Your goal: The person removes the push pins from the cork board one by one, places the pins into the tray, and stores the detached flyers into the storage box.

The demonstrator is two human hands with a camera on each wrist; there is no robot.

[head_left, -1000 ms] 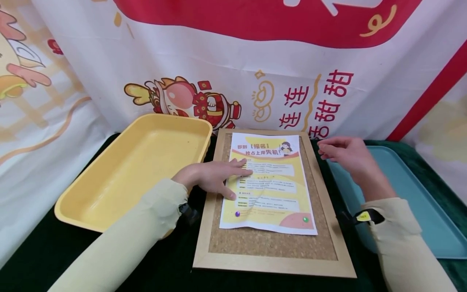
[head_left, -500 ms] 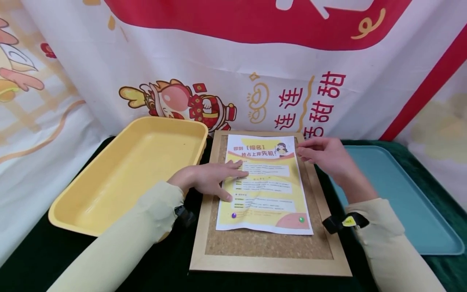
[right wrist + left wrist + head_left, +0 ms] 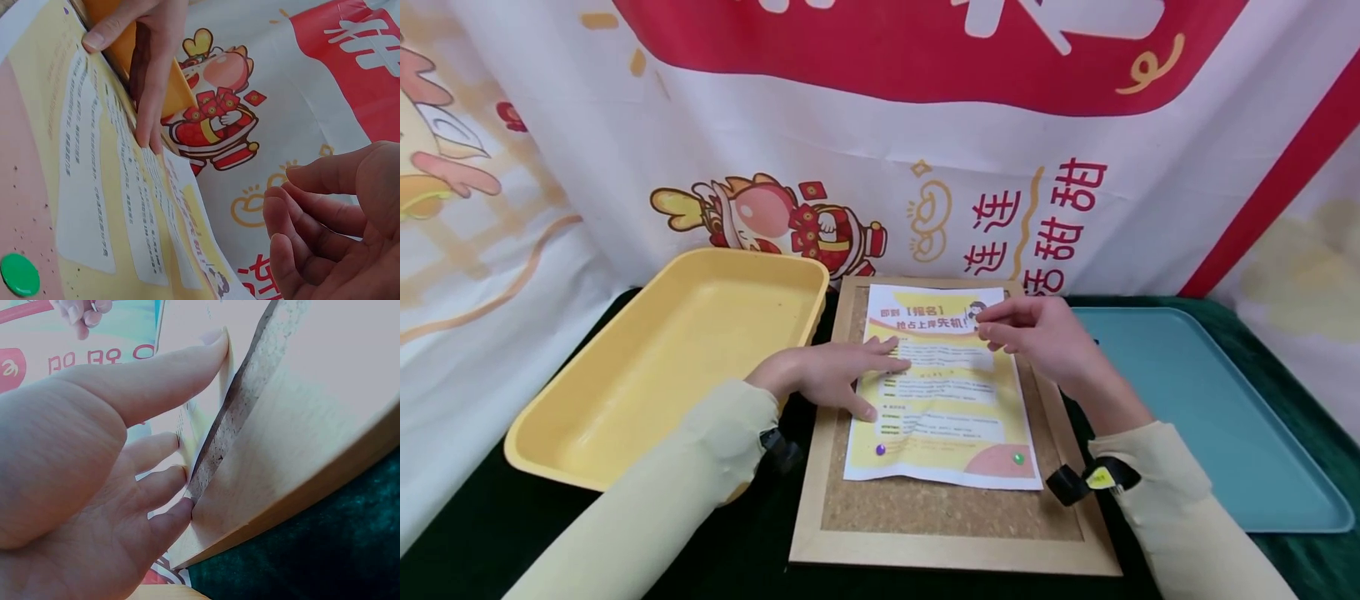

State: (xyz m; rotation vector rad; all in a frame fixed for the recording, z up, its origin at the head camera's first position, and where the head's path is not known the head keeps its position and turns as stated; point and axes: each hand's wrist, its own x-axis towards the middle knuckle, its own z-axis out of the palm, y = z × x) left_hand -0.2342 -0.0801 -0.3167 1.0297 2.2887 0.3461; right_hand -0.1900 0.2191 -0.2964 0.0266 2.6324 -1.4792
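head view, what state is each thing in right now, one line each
paper sheet: lying on the corkboard, slightly wrinkled
corkboard: face up on green cloth
purple pin: at the sheet's near left corner
green pin: at its near right corner
left hand: spread, touching the sheet
right hand: fingers curled; grip unclear
yellow bin: open side up
blue tray: face up

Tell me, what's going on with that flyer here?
A person's left hand rests, fingers spread, on a printed flyer on a wood-framed corkboard. Their right hand is over the flyer's upper right part, thumb and fingertips close together; whether they hold anything is hard to tell. A purple thumbtack and a green thumbtack sit near the flyer's lower corners, but none shows at its upper left corner.
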